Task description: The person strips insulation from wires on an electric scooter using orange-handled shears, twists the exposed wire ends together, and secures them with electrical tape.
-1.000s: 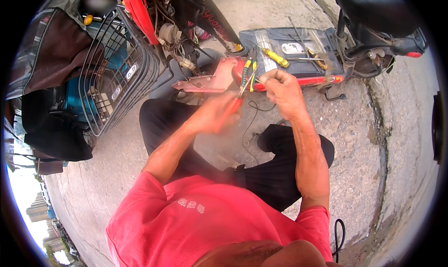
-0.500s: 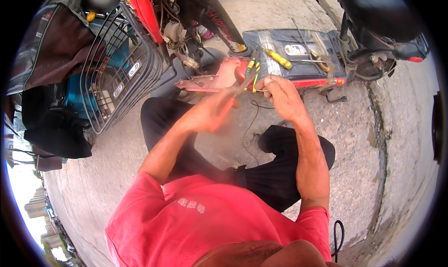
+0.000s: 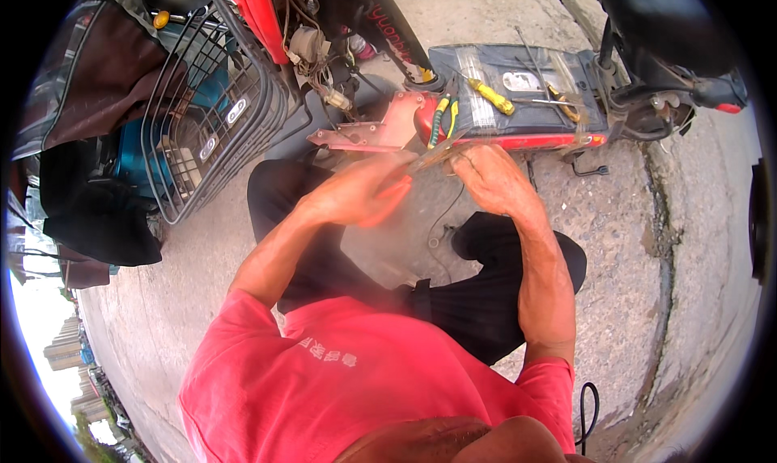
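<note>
My left hand (image 3: 368,192) is closed round a metal hand tool (image 3: 433,154), smeared by motion; it looks like pliers or scissors, and its far end reaches toward my right hand. My right hand (image 3: 490,178) is pinched shut by that end; a thin wire showed in its fingers a moment earlier, and what it holds now is mostly hidden. Just beyond lie pliers with green and yellow handles (image 3: 438,121). A yellow screwdriver (image 3: 492,97) rests on the taped dark deck (image 3: 522,121) of a red electric scooter, near a second screwdriver (image 3: 544,102) and a long thin rod (image 3: 530,54).
Bare wiring and connectors (image 3: 312,50) hang from the opened scooter front, beside a pink-red panel (image 3: 372,131). A wire basket (image 3: 214,131) of another vehicle stands at left. The scooter's black seat (image 3: 660,22) overhangs at right. A dark cable (image 3: 441,220) lies on cracked concrete between my legs.
The tool in my left hand has swung lower and flatter, its end closer to my right fingers. My right hand has shifted slightly down. The pliers and screwdrivers have stayed on the scooter.
</note>
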Available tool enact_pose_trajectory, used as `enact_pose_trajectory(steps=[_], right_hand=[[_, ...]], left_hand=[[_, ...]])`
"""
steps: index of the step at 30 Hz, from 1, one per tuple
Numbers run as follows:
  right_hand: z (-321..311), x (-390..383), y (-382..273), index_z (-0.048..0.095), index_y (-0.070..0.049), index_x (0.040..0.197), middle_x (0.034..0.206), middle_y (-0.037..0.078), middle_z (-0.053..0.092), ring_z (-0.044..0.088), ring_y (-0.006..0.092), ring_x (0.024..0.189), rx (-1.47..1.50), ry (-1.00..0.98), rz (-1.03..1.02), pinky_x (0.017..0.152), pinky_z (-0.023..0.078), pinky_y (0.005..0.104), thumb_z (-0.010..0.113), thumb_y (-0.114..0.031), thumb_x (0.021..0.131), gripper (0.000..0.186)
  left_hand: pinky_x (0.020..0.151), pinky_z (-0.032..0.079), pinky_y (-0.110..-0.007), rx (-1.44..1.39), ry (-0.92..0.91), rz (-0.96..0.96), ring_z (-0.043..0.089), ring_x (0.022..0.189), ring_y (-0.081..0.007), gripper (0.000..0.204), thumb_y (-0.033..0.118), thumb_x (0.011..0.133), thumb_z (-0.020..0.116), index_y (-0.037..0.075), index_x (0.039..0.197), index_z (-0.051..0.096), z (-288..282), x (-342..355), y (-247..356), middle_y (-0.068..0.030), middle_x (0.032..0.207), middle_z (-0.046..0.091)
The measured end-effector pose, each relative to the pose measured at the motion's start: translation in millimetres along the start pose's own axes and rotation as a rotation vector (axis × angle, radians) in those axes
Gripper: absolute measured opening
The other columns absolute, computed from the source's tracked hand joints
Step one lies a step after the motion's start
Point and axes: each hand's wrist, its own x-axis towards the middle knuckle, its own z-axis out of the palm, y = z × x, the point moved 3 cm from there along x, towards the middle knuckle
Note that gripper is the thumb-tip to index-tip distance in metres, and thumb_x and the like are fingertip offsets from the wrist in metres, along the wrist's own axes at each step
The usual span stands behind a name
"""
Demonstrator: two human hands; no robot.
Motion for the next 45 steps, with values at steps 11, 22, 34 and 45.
enact_pose_trajectory(steps=[11,22,34,45], right_hand=[[5.2,-1.8,4.9,0.064,0.005,0.093,0.09,0.028,0.064,0.058,0.0499,0.089,-0.061,-0.108,0.051,0.076,0.045,0.0545,0.051,-0.02,0.096,0.028],[4.5,0.3,1.5,0.065,0.006,0.089,0.084,0.031,0.062,0.06,0.0502,0.083,-0.035,-0.065,0.026,0.073,0.046,0.0555,0.052,-0.023,0.094,0.032],[5.2,0.7,1.8,0.065,0.006,0.091,0.087,0.03,0.064,0.059,0.0503,0.087,-0.059,-0.121,0.056,0.075,0.046,0.054,0.049,-0.021,0.095,0.031],[4.2,0.5,-2.1,0.065,0.006,0.089,0.083,0.031,0.063,0.062,0.0494,0.083,-0.025,-0.072,0.027,0.075,0.047,0.0558,0.052,-0.025,0.093,0.034]], left_hand=[[0.081,0.05,-0.044,0.026,-0.054,-0.023,0.062,0.096,-0.0378,0.037,0.014,0.094,0.06,0.004,0.129,0.054,-3.0,1.9,4.1,-0.0194,0.105,0.065],[0.085,0.05,-0.043,0.014,-0.112,-0.084,0.063,0.1,-0.0375,0.042,0.014,0.094,0.06,0.005,0.135,0.051,-3.5,2.6,1.4,-0.02,0.11,0.065],[0.079,0.052,-0.046,0.007,-0.13,-0.145,0.066,0.095,-0.0387,0.041,0.019,0.096,0.06,0.007,0.135,0.051,1.7,1.6,-0.5,-0.0204,0.104,0.067],[0.079,0.052,-0.044,0.016,-0.117,-0.124,0.067,0.093,-0.038,0.042,0.019,0.096,0.06,0.007,0.135,0.052,6.6,-1.8,-11.2,-0.0205,0.104,0.068]])
